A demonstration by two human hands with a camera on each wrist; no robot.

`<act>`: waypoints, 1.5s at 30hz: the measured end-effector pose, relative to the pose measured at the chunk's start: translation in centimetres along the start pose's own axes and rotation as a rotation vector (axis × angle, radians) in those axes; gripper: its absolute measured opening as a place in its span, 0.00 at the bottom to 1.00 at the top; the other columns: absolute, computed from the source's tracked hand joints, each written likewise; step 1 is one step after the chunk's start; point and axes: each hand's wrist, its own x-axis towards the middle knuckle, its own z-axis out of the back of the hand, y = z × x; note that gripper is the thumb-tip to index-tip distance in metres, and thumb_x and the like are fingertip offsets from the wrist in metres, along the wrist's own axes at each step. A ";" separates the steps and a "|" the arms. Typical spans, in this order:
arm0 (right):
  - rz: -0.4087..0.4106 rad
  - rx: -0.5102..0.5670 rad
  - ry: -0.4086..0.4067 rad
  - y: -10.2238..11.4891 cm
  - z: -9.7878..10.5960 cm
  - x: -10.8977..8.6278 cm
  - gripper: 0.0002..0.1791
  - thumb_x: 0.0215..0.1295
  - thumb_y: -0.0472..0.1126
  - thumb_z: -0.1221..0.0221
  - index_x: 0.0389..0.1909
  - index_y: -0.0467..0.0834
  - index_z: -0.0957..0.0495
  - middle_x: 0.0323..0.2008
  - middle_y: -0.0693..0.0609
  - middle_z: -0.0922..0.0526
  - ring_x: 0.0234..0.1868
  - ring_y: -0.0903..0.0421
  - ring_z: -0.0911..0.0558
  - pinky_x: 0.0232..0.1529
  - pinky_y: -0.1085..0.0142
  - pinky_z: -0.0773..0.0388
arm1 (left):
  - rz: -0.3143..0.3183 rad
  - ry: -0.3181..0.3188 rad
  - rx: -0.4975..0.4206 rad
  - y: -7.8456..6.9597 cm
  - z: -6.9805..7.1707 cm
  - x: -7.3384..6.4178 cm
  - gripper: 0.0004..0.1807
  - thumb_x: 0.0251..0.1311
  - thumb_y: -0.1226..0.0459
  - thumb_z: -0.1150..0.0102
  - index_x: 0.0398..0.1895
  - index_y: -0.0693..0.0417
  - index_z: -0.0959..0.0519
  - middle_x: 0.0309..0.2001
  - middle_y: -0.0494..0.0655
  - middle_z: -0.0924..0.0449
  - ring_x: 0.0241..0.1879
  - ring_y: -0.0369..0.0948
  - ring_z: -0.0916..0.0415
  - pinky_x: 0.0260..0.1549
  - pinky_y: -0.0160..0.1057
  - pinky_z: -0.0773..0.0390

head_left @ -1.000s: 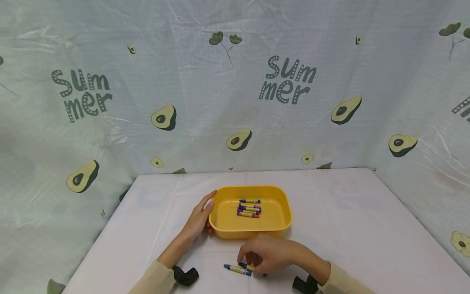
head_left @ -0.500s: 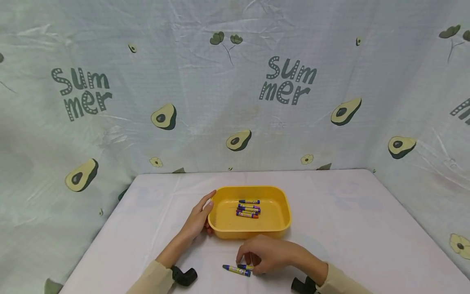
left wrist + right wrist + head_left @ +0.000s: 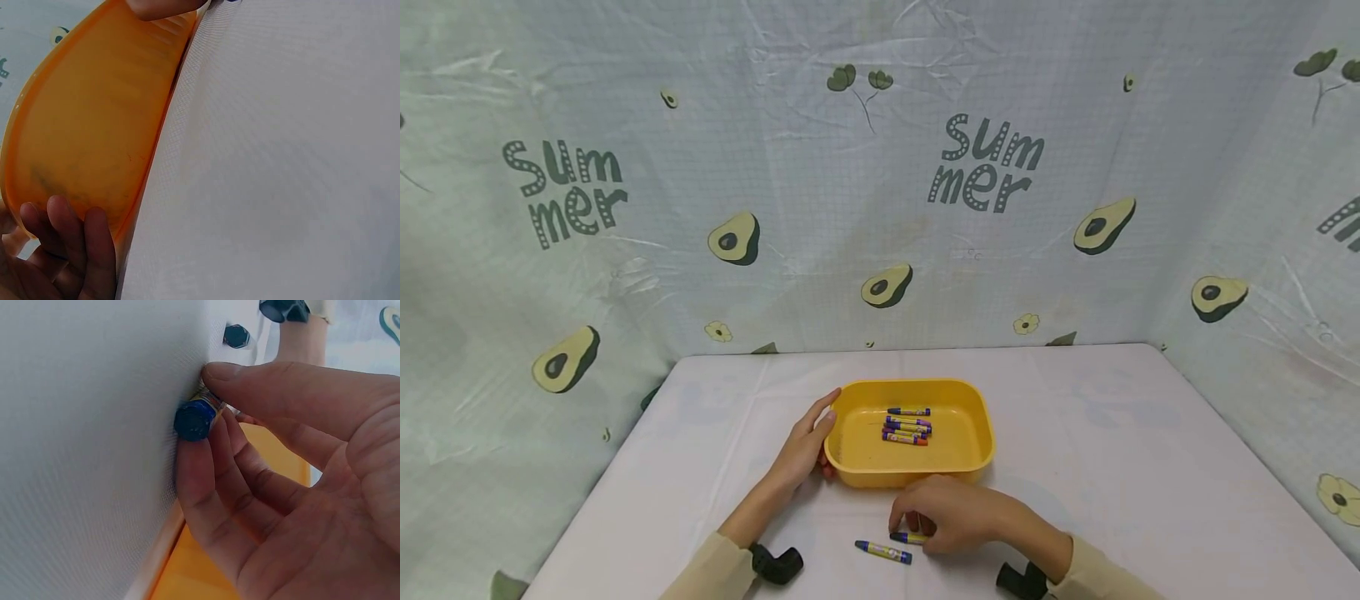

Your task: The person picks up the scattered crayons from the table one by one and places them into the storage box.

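In the head view a yellow plastic tray [image 3: 953,429] lies on the table, with several crayons [image 3: 907,428] grouped in it. My left hand [image 3: 801,452] holds the tray at its left side; in the left wrist view its curled fingers [image 3: 72,240] touch the outer wall. In front of the tray, my right hand [image 3: 955,515] pinches a dark-tipped crayon [image 3: 910,538] low over the cloth. The right wrist view shows the blue end of that crayon [image 3: 195,420] between thumb and fingers. Another crayon [image 3: 883,552] lies on the table just in front, apart from it.
A white cloth [image 3: 1075,442] covers the table. Behind it hangs a printed curtain [image 3: 805,167] with avocados and lettering. Black wrist mounts [image 3: 777,565] sit on both forearms. The right hand is close to the tray's front wall.
My right hand has shifted slightly toward the tray with its crayon, opening a gap from the crayon on the table. The left hand stays at the tray.
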 end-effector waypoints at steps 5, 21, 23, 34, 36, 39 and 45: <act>0.003 -0.010 0.002 0.0 0.0 0.0 0.19 0.55 0.37 0.33 0.46 0.58 0.21 0.32 0.65 0.23 0.29 0.70 0.28 0.31 0.78 0.27 | 0.003 0.005 0.014 -0.5 0.0 -0.4 0.22 0.74 0.50 0.62 0.70 0.24 0.41 0.15 0.48 0.33 0.13 0.43 0.31 0.20 0.40 0.23; 0.036 -0.013 -0.016 -0.1 0.0 0.0 0.20 0.54 0.34 0.35 0.46 0.56 0.20 0.31 0.64 0.24 0.30 0.71 0.30 0.31 0.78 0.29 | 0.000 0.001 0.003 -0.1 0.0 -0.2 0.22 0.74 0.49 0.61 0.69 0.23 0.41 0.14 0.46 0.33 0.12 0.42 0.32 0.18 0.39 0.24; 0.041 -0.013 -0.016 0.0 0.0 0.0 0.19 0.54 0.34 0.35 0.46 0.56 0.20 0.31 0.64 0.24 0.30 0.71 0.30 0.31 0.78 0.29 | 0.001 0.000 0.004 -0.1 0.0 -0.2 0.22 0.74 0.48 0.61 0.69 0.23 0.41 0.14 0.46 0.33 0.13 0.42 0.32 0.18 0.39 0.24; 0.054 0.030 0.003 0.0 0.4 -0.2 0.18 0.56 0.35 0.36 0.47 0.55 0.20 0.33 0.65 0.23 0.32 0.71 0.28 0.34 0.78 0.26 | -0.006 0.000 -0.003 0.0 0.0 -0.2 0.22 0.74 0.48 0.61 0.68 0.22 0.40 0.15 0.47 0.33 0.13 0.43 0.32 0.19 0.39 0.24; 0.058 0.033 0.003 -0.1 0.5 -0.2 0.18 0.56 0.35 0.36 0.48 0.55 0.20 0.34 0.64 0.23 0.32 0.71 0.28 0.35 0.78 0.26 | -0.004 -0.002 -0.002 -0.1 0.0 -0.2 0.22 0.74 0.48 0.61 0.68 0.22 0.40 0.15 0.47 0.33 0.13 0.43 0.32 0.19 0.39 0.24; 0.063 0.034 0.005 -0.1 0.6 -0.2 0.19 0.56 0.35 0.36 0.48 0.55 0.21 0.34 0.64 0.22 0.32 0.71 0.28 0.35 0.78 0.26 | 0.002 -0.003 -0.002 -0.1 0.0 -0.2 0.22 0.73 0.48 0.61 0.68 0.22 0.40 0.15 0.47 0.32 0.13 0.42 0.32 0.19 0.39 0.24; 0.063 0.035 0.012 0.1 0.9 -0.3 0.18 0.57 0.36 0.36 0.48 0.55 0.21 0.34 0.64 0.22 0.32 0.71 0.27 0.35 0.78 0.26 | 0.006 -0.002 -0.001 -0.1 0.0 -0.2 0.22 0.74 0.48 0.62 0.69 0.22 0.40 0.15 0.48 0.32 0.13 0.43 0.32 0.19 0.39 0.24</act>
